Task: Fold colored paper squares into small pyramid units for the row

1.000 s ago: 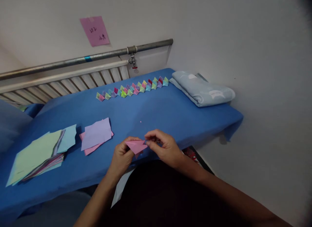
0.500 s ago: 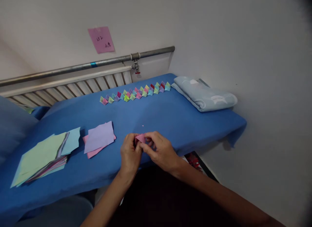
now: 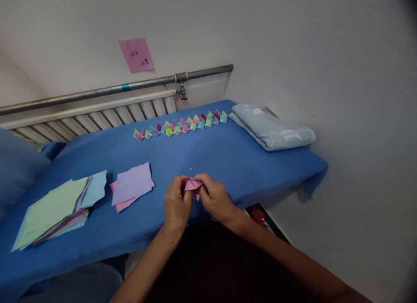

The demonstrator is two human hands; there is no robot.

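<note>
A small piece of folded pink paper (image 3: pixel 193 185) is pinched between both my hands above the near edge of the blue-covered table (image 3: pixel 208 159). My left hand (image 3: pixel 176 203) grips its left side, thumb in front. From the right, my right hand (image 3: pixel 216 199) holds it with thumb and fingers. Part of the paper is hidden by my fingers. A tiny pink scrap (image 3: pixel 190 169) lies just beyond. To the left sit a lilac sheet (image 3: pixel 133 181) on pink sheets (image 3: pixel 125 204), and farther left a larger stack of coloured paper (image 3: pixel 55 205).
Rows of small folded paper pieces (image 3: pixel 185 128) in many colours stand at the back. A folded light-blue blanket (image 3: pixel 273 127) lies back right. Behind the table are a radiator (image 3: pixel 130 110), a metal pipe (image 3: pixel 97 92) and a pink note (image 3: pixel 136 55) on the wall.
The pink paper has turned in my hands, from a compact triangle to a wider shape with a flap hanging below. My right fingers have closed in around its right side.
</note>
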